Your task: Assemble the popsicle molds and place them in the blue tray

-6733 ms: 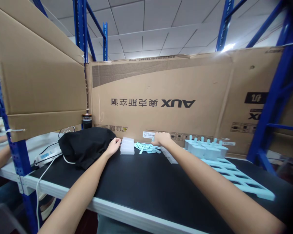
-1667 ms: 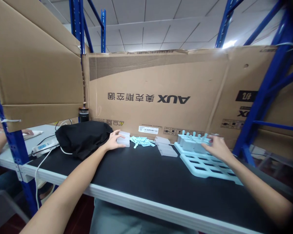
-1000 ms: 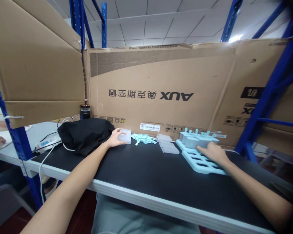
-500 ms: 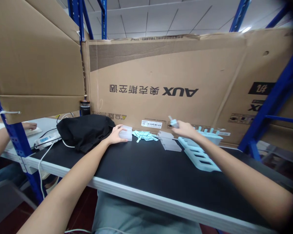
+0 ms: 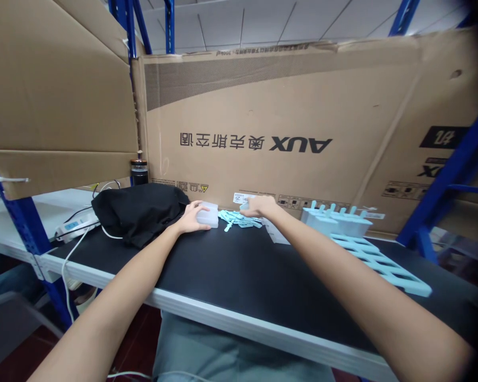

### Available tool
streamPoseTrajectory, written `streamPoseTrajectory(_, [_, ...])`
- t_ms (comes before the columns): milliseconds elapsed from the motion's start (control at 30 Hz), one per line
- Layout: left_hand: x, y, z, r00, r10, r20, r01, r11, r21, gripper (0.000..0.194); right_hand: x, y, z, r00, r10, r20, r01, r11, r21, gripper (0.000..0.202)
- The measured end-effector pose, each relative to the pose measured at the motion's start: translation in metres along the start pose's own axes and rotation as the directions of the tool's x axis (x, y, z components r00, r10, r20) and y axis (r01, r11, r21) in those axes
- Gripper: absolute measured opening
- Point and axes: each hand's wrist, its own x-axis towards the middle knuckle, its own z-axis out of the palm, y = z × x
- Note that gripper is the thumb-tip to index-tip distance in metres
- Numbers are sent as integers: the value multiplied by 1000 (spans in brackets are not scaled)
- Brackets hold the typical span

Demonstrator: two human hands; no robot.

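My left hand (image 5: 191, 217) is wrapped round the left side of a translucent plastic box (image 5: 209, 215) on the black table. Just right of the box lies a loose pile of light-blue sticks (image 5: 239, 219). Over the back of that pile is my right hand (image 5: 259, 206), fingers together around a small light-blue piece (image 5: 244, 206). Partly behind my right wrist lies a flat translucent piece (image 5: 275, 232). Farther right, a light-blue mould (image 5: 354, 225) with sticks standing up in it is next to a slotted light-blue frame (image 5: 382, 260).
A black cloth bag (image 5: 141, 213) lies left of my left hand, with a dark jar (image 5: 139, 172) behind it. A power strip (image 5: 77, 227) with cables is at the left edge. A large cardboard panel (image 5: 239, 116) stands along the back between blue posts.
My right hand has moved left, from beside the mould to the stick pile. The slotted frame now lies farther right and turned. My left hand keeps its hold on the box.
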Motion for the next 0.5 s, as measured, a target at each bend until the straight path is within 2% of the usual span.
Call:
streamPoseTrajectory(133, [0, 1, -1, 1000, 4, -2, -4, 1000, 13, 70, -1, -7, -5, 999, 1, -34, -2, 1000, -20, 68])
streamPoseTrajectory(267, [-1, 3, -2, 1000, 5, -2, -5, 1000, 13, 69, 0, -3, -6, 999, 14, -31, -13, 999, 42, 79])
streamPoseTrajectory(400, [-1, 4, -2, 1000, -4, -2, 4, 1000, 2, 68, -5, 15, -10, 1000, -19, 17, 18, 998, 62, 73])
streamPoseTrajectory(500, [-1, 3, -1, 1000, -4, -2, 4, 1000, 0, 68, -13, 39, -11, 989, -145, 23, 143, 988, 54, 67])
